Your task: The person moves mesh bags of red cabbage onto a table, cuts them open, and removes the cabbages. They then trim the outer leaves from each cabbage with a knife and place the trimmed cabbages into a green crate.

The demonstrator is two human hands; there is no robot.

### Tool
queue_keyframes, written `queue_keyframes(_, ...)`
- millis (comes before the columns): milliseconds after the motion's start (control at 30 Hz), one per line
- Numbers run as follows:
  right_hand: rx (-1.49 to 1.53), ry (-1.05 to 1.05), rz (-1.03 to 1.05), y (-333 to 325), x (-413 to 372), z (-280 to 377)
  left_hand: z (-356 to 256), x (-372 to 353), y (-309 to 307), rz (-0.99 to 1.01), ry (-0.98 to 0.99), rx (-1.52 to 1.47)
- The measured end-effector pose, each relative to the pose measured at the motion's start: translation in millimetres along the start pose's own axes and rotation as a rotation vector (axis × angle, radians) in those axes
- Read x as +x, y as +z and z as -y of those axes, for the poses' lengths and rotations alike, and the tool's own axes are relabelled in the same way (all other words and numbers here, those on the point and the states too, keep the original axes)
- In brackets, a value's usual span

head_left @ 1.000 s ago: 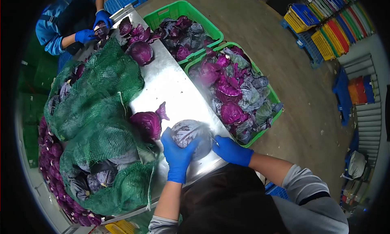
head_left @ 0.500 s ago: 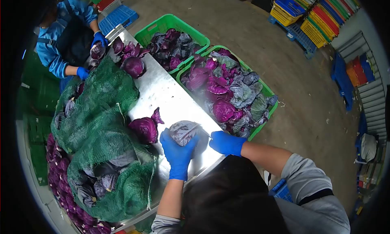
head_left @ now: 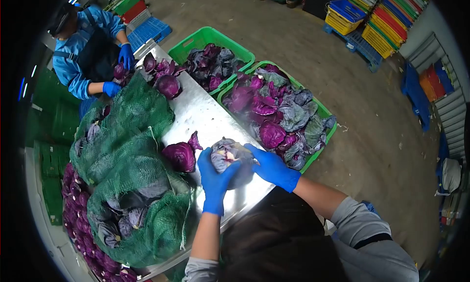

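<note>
Centre: left hand (head_left: 215,180), thumb and fingers parted, cups cabbage (head_left: 224,152) | right hand (head_left: 275,169) alongside, grip unclear | worktop (head_left: 198,116) edge close right, green crate (head_left: 320,147) beyond

1. The one camera sits on the person's head, above the near edge of the metal table (head_left: 198,113), facing forward and down.
2. It is close to the left hand (head_left: 214,178) and right hand (head_left: 272,168); the table's far end, by the co-worker (head_left: 88,51), is farther off.
3. Its wide view bends outward, with dark rounded corners.
</note>
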State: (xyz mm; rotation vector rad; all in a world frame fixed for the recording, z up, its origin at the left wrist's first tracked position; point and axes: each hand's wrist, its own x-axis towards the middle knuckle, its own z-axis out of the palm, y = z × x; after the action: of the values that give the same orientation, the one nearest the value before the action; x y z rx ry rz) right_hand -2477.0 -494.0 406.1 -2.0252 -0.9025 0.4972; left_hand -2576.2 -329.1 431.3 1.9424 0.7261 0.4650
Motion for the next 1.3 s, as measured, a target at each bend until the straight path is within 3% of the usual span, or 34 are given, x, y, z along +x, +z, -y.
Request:
queue_keyframes(33, -0.062, 0.039, 0.066, -2, 9, 1, 10, 6, 4, 0.008, 0.037, 0.16)
queue_keyframes(200, 0.138, 0.002, 0.191, -21, 50, -10, 26, 6, 7, -0.065, -0.044, 0.074)
queue_keyframes(267, 0.09, -0.124, 0.168, -11, 65, -28, 41, 2, 6, -0.073, -0.069, -0.279)
queue_keyframes(333, 0.194, -0.077, 0.222, -15, 82, -25, 36, -3, -6, -0.019, -0.074, -0.341)
queue_keyframes(400, 0.233, 0.034, 0.46, -27, 90, -8, 21, -13, -14, 0.04, -0.116, -0.526)
queue_keyframes(433, 0.224, 0.029, 0.465, -26, 90, -6, 24, -16, -20, 0.072, -0.113, -0.505)
queue_keyframes(533, -0.187, -0.203, 0.296, -18, 89, -5, 30, -37, -38, 0.104, -0.232, -0.527)
queue_keyframes(567, -0.202, -0.249, 0.243, -10, 85, -8, 47, -36, -41, 0.107, -0.156, -0.287)
queue_keyframes(600, -0.243, -0.092, 0.347, -23, 77, 31, 68, -30, -39, 0.025, -0.067, 0.095)
queue_keyframes(667, -0.278, -0.046, 0.36, -23, 64, 58, 16, -12, -36, 0.023, -0.147, -0.124)
queue_keyframes(700, -0.286, -0.046, 0.374, -20, 59, 57, -9, 2, -34, 0.165, -0.229, -0.181)
queue_keyframes(733, -0.241, -0.03, 0.351, -17, 57, 56, -10, 0, -26, 0.156, -0.236, -0.185)
queue_keyframes(800, -0.187, -0.009, 0.315, -12, 63, 41, -5, 1, -9, -0.059, -0.041, 0.283)
queue_keyframes(867, 0.128, -0.013, 0.245, -18, 64, 6, 9, -8, 3, -0.111, 0.027, 0.362)
queue_keyframes(900, 0.318, 0.239, 0.228, -33, 69, 5, 9, -14, 4, -0.085, -0.005, 0.341)
queue_keyframes(933, 0.426, 0.195, 0.102, -19, 78, -70, 11, -20, 3, -0.063, -0.036, 0.324)
queue_keyframes(967, 0.301, 0.276, -0.04, -37, 78, -64, 5, -29, -10, -0.018, -0.113, 0.183)
queue_keyframes(1000, 0.26, 0.275, 0.03, -45, 82, -79, 3, -37, -18, -0.008, -0.162, 0.13)
queue_keyframes(1067, 0.186, 0.431, 0.088, -50, 81, -95, 39, -53, -21, -0.108, 0.103, 0.208)
queue_keyframes(1100, 0.191, 0.431, 0.08, -54, 84, -108, 41, -58, -25, -0.042, 0.013, 0.034)
queue_keyframes(1167, -0.081, 0.409, -0.096, -56, 83, -140, 42, -58, -27, -0.029, 0.084, 0.123)
queue_keyframes(1200, -0.076, 0.411, -0.095, -61, 79, -121, 39, -59, -29, -0.02, 0.147, 0.205)
queue_keyframes(1267, -0.466, 0.425, -0.115, -82, 66, -76, 29, -44, -33, 0.034, 0.155, 0.263)
queue_keyframes(1300, -0.494, 0.359, -0.14, -80, 62, -57, 22, -35, -36, 0.196, 0.159, 0.225)
